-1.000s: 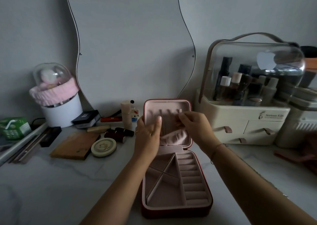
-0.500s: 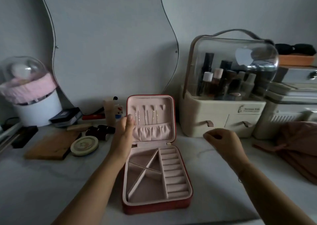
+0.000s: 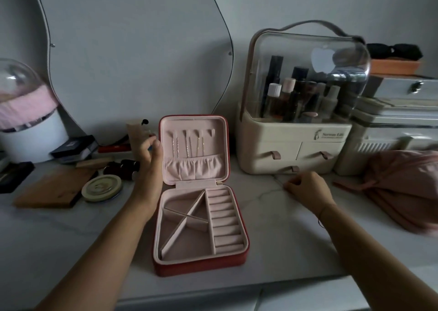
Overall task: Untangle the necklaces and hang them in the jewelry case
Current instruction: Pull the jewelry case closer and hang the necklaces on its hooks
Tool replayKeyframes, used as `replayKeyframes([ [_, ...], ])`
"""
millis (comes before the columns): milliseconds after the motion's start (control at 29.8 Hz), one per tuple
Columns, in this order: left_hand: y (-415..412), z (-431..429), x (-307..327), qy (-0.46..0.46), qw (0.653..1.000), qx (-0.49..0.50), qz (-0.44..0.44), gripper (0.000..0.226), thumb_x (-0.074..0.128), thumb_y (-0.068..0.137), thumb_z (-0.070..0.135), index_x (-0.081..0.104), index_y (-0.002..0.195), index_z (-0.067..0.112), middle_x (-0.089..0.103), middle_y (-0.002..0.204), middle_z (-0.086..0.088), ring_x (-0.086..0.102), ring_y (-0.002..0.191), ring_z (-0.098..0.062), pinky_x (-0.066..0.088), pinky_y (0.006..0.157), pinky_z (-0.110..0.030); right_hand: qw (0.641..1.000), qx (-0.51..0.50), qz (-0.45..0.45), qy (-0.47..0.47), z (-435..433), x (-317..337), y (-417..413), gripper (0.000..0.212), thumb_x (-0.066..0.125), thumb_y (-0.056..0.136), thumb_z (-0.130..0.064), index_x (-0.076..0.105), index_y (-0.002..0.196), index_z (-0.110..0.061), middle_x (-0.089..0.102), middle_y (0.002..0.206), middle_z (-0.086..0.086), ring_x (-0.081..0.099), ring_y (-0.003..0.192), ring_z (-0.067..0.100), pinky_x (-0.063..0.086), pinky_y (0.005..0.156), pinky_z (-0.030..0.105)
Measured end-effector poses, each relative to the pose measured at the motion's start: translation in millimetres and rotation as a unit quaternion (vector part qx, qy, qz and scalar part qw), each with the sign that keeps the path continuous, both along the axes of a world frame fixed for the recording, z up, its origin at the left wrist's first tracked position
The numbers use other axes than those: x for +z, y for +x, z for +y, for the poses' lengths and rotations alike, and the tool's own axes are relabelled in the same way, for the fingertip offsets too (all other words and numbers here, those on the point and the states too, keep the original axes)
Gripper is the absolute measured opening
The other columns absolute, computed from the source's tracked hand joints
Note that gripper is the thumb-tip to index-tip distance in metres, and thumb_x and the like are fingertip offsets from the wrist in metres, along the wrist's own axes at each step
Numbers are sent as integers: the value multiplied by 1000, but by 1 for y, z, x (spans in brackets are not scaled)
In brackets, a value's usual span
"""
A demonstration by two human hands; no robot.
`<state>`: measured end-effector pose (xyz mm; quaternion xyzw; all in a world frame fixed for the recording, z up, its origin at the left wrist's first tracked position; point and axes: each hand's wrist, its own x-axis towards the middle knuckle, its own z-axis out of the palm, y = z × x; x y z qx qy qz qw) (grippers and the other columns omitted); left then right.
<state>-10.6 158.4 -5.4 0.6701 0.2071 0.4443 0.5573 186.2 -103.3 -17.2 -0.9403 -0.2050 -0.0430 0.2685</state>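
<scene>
A red jewelry case (image 3: 199,266) lies open on a pale marble counter (image 3: 284,227), its lid (image 3: 189,123) standing upright. In that lid we see several fine necklaces (image 3: 188,144) hanging side by side from a row of hooks, their lower ends tucked into the gathered pink pocket (image 3: 193,166) beneath. The chains run straight and apart from one another, so we judge the hanging all but finished. The divided tray and ring rolls (image 3: 225,220) below hold nothing we can make out. The left hand (image 3: 148,166) hovers just beside the lid's left edge, fingers loosely spread and gripping nothing; whether a fingertip brushes the rim we cannot tell. The right hand (image 3: 308,188) rests on the counter well to the right of the case, in front of a cream cosmetics organiser (image 3: 294,142), its fingers curled under. Whether they pinch a further chain is too dim for us to say. We judge such chains to be very light, limp and slippery, quick to knot and easy to kink or snap if tugged. We would take one by the clasp or close under its hook, between thumb and fingertip, letting the length drop free rather than dragging it across its neighbours. The case looks light too, and its lid may tip, so a steadying hand on the lid's edge seems wise.
</scene>
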Motion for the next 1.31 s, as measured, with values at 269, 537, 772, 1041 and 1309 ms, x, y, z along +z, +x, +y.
replayKeyframes([
  [269,-2,-4,1,1,999,-39,6,85,32,73,77,34,138,21,39,144,-6,39,132,-16,30,112,-41,993,79,77,53,6,10,-12,29,60,92,-20,55,66,-6,46,53,3,39,51,17,29,51,27],
  [537,-1,-3,-2,7,999,-40,-6,85,33,71,76,33,137,21,40,142,-6,42,123,-12,34,97,-17,839,203,359,354,16,64,-50,14,52,94,-11,60,84,-6,55,68,4,46,56,10,41,57,21],
  [772,-5,-28,18,167,984,50,-37,46,44,86,55,52,115,20,58,119,4,52,114,-7,39,98,-23,840,283,317,338,31,119,-78,12,54,90,-16,61,93,-7,58,66,1,50,56,8,44,52,18],
  [1041,-3,-77,97,-47,953,-300,-17,35,57,81,29,63,105,3,72,77,-4,68,77,-16,55,78,-29,820,342,268,372,55,168,-104,11,58,82,-19,62,87,-9,60,68,2,53,59,9,46,57,18],
  [1309,-23,-54,137,-16,962,-273,-27,29,65,71,30,66,87,5,40,51,5,40,50,-8,49,60,-22,790,379,263,404,73,186,-111,6,58,87,-9,62,89,-6,58,66,0,52,57,6,46,54,14],
])
